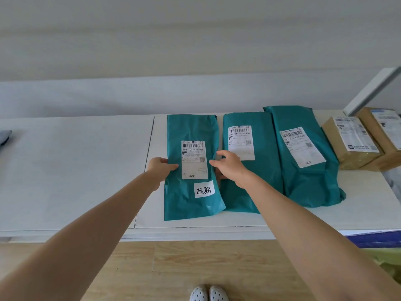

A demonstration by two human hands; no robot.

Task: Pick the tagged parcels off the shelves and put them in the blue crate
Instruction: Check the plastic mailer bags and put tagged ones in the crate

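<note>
Two bare forearms point(282, 205) enter from the lower left and lower right corners of the frame, uncovered along all their visible length. The left hand point(159, 167) and right hand point(230, 165) are bare too. At the bottom centre show the toes of white clog-style shoes point(208, 293), dotted with small dark holes.

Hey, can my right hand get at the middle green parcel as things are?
Probably yes, once it lets go. The right hand is already over the left edge of the middle parcel, with nothing between them. For now its fingers pinch the right edge of the tagged parcel.
</note>
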